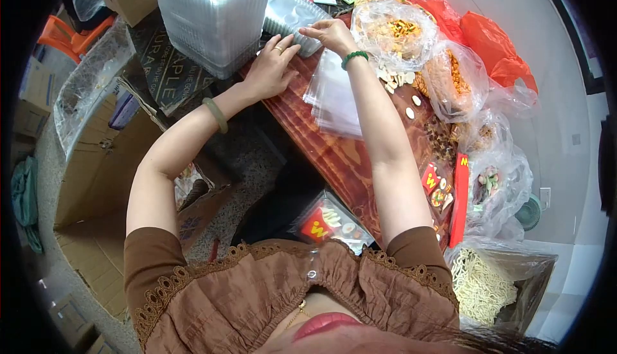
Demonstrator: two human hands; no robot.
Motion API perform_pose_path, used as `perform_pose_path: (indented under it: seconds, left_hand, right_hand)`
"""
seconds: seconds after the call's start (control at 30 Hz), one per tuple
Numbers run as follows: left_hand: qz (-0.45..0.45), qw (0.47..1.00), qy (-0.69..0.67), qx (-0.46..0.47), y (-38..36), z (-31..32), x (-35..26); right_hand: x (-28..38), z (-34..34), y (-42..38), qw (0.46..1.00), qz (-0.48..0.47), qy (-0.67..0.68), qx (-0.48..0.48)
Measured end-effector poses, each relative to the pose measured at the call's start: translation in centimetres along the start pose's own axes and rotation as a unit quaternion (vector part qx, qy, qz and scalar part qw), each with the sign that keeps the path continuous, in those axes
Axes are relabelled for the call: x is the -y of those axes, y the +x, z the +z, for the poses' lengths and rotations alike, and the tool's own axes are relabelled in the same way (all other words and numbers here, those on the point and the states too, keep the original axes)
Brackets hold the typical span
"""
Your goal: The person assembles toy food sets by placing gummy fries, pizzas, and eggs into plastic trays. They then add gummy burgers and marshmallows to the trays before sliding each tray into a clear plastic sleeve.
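Note:
Both my hands are at the far part of the red-brown table (321, 154), beside a row of nested clear plastic trays (289, 16). My left hand (273, 68) has its fingers spread against the near side of these trays, with nothing gripped. My right hand (329, 36) reaches to the right edge of the same trays, thumb and forefinger brought close together; what lies between them, if anything, is too small to tell. Under my right wrist lies a stack of clear plastic bags (334, 100). A tall stack of clear trays (212, 23) stands to the left.
Bags of small orange and yellow pieces (453, 81) line the right side, near red bags (491, 45). A red strip (459, 199) and small fries-shaped pieces lie near my right arm. An open cardboard box (96, 161) stands left; a box of cream-coloured pieces (482, 286) is lower right.

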State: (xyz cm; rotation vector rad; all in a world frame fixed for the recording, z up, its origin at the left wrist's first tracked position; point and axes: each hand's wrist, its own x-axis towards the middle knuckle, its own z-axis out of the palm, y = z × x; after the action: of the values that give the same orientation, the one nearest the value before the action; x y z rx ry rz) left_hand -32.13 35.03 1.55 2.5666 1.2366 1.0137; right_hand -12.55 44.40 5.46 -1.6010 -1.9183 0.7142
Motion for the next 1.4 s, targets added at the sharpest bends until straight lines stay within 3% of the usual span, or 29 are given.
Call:
perform_pose_path:
  seconds: [0.27,0.37,0.47,0.6,0.83,0.97,1.0,1.07,1.1,1.17,1.27,1.3,1.33,1.37,1.4]
  left_hand:
    - [0.012,1.000,0.015,0.002,0.1,0.0,-0.1]
    - [0.017,1.000,0.024,-0.002,0.3,0.0,0.0]
    - [0.031,0.999,0.022,-0.015,0.8,0.2,0.1]
    - [0.043,0.997,0.052,-0.033,1.5,0.2,-0.1]
    - [0.060,0.991,0.110,-0.051,2.4,0.1,0.0]
    - [0.047,0.992,0.115,-0.009,2.9,-0.6,-0.1]
    - [0.033,0.994,0.100,0.008,3.1,-0.7,-0.2]
    - [0.016,1.000,0.011,-0.009,3.8,-1.1,0.1]
    - [-0.053,0.998,-0.017,0.000,4.2,-1.8,-0.7]
    - [-0.136,0.980,-0.108,-0.098,5.5,-3.0,-2.6]
    - [-0.161,0.925,-0.327,-0.105,7.8,-4.5,-4.5]
    - [-0.157,0.897,-0.409,-0.067,8.4,-4.2,-5.0]
    - [-0.144,0.880,-0.452,0.018,8.7,-4.5,-6.2]
    - [-0.105,0.800,-0.577,0.127,8.8,-4.4,-7.7]
    - [-0.087,0.749,-0.628,0.191,8.7,-3.9,-9.1]
  right_hand:
    - [0.0,0.0,-0.3,1.000,0.006,0.002,0.002]
    - [2.1,-0.3,-1.5,0.998,-0.019,-0.063,-0.009]
    - [4.6,0.4,-2.3,0.967,-0.087,-0.236,-0.039]
    - [4.1,1.5,-2.2,0.975,-0.041,-0.216,-0.022]
    - [3.4,3.0,-3.0,0.984,-0.036,-0.140,-0.108]
    - [3.9,1.9,-3.6,0.969,-0.063,-0.105,-0.213]
    - [4.1,1.3,-3.8,0.954,-0.089,-0.118,-0.261]
    - [5.0,-2.1,-5.1,0.953,-0.120,-0.093,-0.262]
    - [5.1,-4.3,-5.7,0.954,-0.125,-0.098,-0.254]
    - [5.2,-9.9,-8.5,0.974,-0.156,-0.008,-0.165]
    - [5.7,-17.9,-15.7,0.987,-0.159,0.028,-0.013]
    - [4.3,-19.4,-17.7,0.977,-0.181,0.105,0.036]
    - [4.3,-20.4,-20.4,0.980,-0.119,0.151,0.049]
    - [4.5,-21.7,-23.4,0.977,-0.054,0.198,0.058]
    - [6.3,-23.7,-26.7,0.987,0.038,0.123,0.099]
